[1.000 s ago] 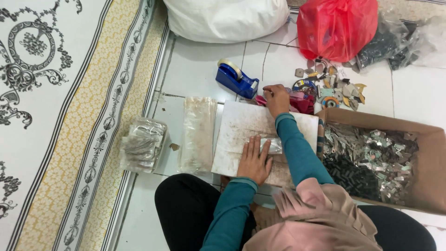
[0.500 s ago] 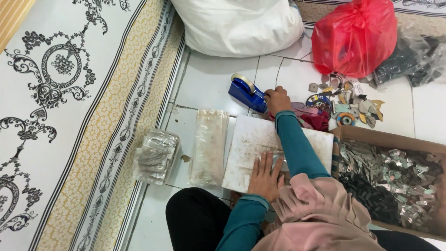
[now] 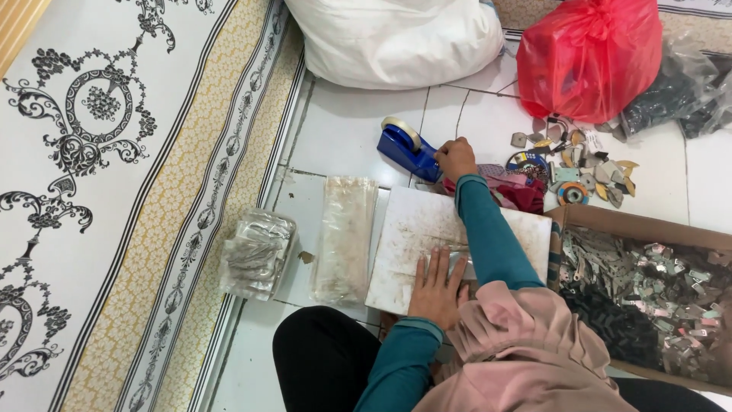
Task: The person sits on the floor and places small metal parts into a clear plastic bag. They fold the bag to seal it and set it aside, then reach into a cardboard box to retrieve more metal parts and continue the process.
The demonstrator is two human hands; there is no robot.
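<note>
Blue tape dispenser (image 3: pixel 406 149) touched by curled right hand (image 3: pixel 456 157); left hand (image 3: pixel 437 288) flat, fingers apart, on white board (image 3: pixel 415 233)

I see a white tiled floor (image 3: pixel 351 130) in even light, beside a patterned carpet (image 3: pixel 114 191) (black scrollwork, yellow border) on the left.

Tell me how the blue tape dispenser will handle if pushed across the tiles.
The blue tape dispenser looks rigid, with a flat base, so it would probably slide on the glossy floor tiles rather than roll. The right hand touching its end may steady it.
</note>
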